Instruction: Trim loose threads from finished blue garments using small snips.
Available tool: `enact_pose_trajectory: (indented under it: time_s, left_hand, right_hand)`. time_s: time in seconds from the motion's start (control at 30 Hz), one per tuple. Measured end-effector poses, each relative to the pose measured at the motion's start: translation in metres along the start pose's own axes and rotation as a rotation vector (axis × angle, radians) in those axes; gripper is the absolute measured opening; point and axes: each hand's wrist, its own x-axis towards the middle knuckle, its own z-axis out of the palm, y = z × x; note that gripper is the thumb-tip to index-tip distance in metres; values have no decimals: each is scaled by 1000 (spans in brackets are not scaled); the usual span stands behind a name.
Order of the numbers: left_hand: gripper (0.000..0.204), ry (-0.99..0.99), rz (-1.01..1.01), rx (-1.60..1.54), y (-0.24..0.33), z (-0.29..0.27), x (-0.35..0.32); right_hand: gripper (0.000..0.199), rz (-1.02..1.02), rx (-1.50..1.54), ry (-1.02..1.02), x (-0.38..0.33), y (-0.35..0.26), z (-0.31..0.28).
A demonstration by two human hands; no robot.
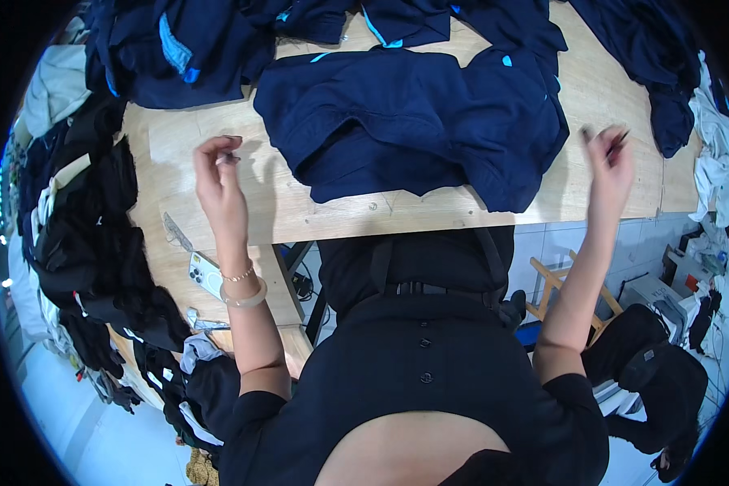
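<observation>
A navy garment (pixel 413 121) with small light-blue marks lies spread and partly rumpled on the wooden table (pixel 356 212), its lower edge close to the table's front edge. To the left of the cloth, my left hand (pixel 221 174) is raised with fingers bent and the thumb apart from them. My right hand (pixel 611 158) is off the garment's right side, slightly blurred, with the thumb and fingers apart. Neither hand touches the cloth, and I see nothing held in either one.
More navy clothes (pixel 186 57) with light-blue trim cover the far side. Black garments (pixel 97 227) are heaped at left, beside a phone (pixel 206 274). A navy piece (pixel 668 97) and pale cloth (pixel 717 154) hang at right. A wooden frame (pixel 551 283) stands on the floor, and a person (pixel 664 377) is at lower right.
</observation>
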Motion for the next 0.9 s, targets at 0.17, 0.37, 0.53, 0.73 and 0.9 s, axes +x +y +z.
enact_pose_trajectory:
  time_s: [0.17, 0.37, 0.53, 0.73, 0.9]
  left_hand:
    - [53, -111, 294, 491, 26, 50, -17]
    - [49, -213, 206, 377, 41, 70, -28]
    - [38, -176, 165, 411, 30, 70, -34]
    - [24, -442, 103, -146, 35, 68, -32]
    - [17, 28, -60, 220, 11, 53, -11]
  right_hand:
    - [36, -245, -507, -392, -92, -19, 43]
    - [30, -101, -441, 70, 1, 20, 2]
    - [29, -95, -454, -72, -9, 24, 11]
    - [30, 125, -429, 145, -22, 98, -23]
    - [18, 284, 9, 44, -39, 34, -26]
